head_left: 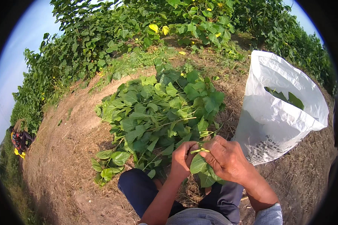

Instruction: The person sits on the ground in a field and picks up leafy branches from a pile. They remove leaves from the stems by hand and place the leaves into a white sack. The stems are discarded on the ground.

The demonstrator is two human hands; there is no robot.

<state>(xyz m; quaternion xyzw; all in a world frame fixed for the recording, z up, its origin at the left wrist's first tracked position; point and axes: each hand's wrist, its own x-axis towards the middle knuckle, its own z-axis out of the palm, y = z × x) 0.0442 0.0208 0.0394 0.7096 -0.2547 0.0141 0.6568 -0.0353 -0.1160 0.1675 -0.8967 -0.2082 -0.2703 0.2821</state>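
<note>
My left hand point(183, 156) and my right hand point(226, 157) are close together above my lap. The fingers of both are closed around a short green leafy sprig. Its pale stems point(200, 150) show between the two hands, and several broad leaves point(201, 166) hang below my right fingers. In front of my knees lies a large heap of leafy green branches point(157, 112). To its right stands a white woven sack point(278, 112), its mouth spread, with dark green leaves point(295, 100) visible inside. The tips of my right fingers are partly hidden.
Dry straw and bare soil point(73, 157) surround the heap. A small leafy shoot point(109, 166) lies beside my left knee point(138, 185). Tall leafy shrubs point(129, 31) line the far side. At the far left, another person point(20, 140) is low to the ground near something yellow point(19, 153).
</note>
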